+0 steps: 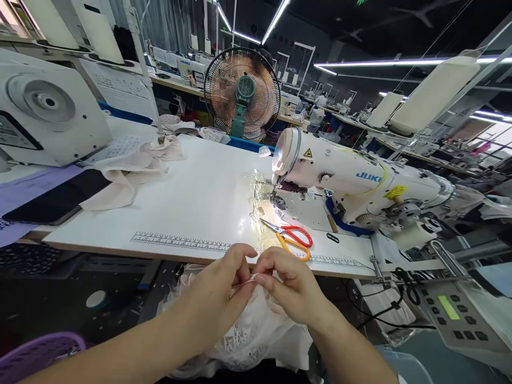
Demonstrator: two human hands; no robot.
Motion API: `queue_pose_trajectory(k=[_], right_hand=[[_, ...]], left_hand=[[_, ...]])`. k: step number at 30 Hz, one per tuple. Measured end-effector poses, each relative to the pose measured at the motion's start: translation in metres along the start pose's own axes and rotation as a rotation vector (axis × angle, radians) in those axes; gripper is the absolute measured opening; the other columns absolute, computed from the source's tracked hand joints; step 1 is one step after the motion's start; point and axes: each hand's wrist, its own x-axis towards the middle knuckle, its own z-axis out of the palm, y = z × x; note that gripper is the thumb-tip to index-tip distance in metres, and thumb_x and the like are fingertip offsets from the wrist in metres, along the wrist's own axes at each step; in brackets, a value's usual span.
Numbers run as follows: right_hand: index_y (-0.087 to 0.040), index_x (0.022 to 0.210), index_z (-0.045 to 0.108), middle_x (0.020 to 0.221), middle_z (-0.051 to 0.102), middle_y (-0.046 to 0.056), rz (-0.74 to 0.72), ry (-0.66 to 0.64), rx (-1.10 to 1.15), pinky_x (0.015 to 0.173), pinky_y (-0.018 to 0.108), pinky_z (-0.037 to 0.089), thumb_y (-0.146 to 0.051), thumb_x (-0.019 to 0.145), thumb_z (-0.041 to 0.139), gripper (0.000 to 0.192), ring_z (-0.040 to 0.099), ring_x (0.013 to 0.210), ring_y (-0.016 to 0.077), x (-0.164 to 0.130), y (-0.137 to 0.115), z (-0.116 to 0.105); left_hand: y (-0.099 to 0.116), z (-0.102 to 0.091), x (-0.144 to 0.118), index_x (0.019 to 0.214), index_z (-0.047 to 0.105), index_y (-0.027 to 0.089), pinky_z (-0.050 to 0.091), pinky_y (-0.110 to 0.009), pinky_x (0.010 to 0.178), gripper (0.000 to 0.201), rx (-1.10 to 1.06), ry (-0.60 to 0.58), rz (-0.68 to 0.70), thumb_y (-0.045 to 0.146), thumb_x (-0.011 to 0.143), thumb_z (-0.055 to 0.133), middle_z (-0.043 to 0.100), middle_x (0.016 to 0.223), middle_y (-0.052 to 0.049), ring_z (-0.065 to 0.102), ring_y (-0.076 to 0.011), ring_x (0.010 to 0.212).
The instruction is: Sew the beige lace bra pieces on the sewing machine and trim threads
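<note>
Both hands' grips pinching fabric strip

White surface w/ printed ruler scale along the near edge in front of me. On it, right: white sewing machine, clear plastic film under its needle end. Just beside, nearer me: scissors, red & orange handles, lying across the scale. Far left: pale fabric pieces, bunched. Small white scrap near the far edge.
</note>
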Motion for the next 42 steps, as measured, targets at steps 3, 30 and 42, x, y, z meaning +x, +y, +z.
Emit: queue_pose_trajectory(k=[3, 30, 42], right_hand=[[-0.018, 0.076, 0.062, 0.074, 0.057, 0.002, 0.014, 0.012, 0.085, 0.065, 0.027, 0.044, -0.029, 0.086, 0.057, 0.016, 0.054, 0.071, 0.0136, 0.001, 0.006, 0.001], [-0.018, 0.074, 0.050, 0.071, 0.050, 0.001, 0.363, -0.136, -0.825, 0.057, 0.024, 0.037, -0.017, 0.070, 0.053, 0.005, 0.047, 0.066, 0.0151, -0.001, 0.071, -0.075], [-0.018, 0.074, 0.049, 0.068, 0.042, 0.000, 0.193, -0.575, -0.230, 0.052, 0.025, 0.034, -0.092, 0.062, 0.027, 0.078, 0.035, 0.060, 0.0131, -0.023, 0.019, -0.034]], left_hand=[[0.002, 0.001, -0.001, 0.086, 0.052, 0.021, 0.039, -0.021, 0.047, 0.011, -0.079, 0.015, -0.059, 0.028, 0.078, 0.050, 0.051, 0.061, 0.004, 0.048, -0.0119, 0.052], [-0.012, -0.008, -0.007, 0.051, 0.042, 0.020, 0.023, -0.020, 0.038, 0.033, -0.262, 0.093, -0.228, 0.043, 0.072, 0.052, 0.032, 0.047, 0.005, 0.027, -0.0088, 0.044], [-0.006, -0.016, -0.006, 0.055, 0.045, 0.020, 0.018, -0.022, 0.042, 0.032, -0.358, -0.081, -0.417, 0.049, 0.065, 0.054, 0.031, 0.044, 0.007, 0.024, -0.0072, 0.041]])
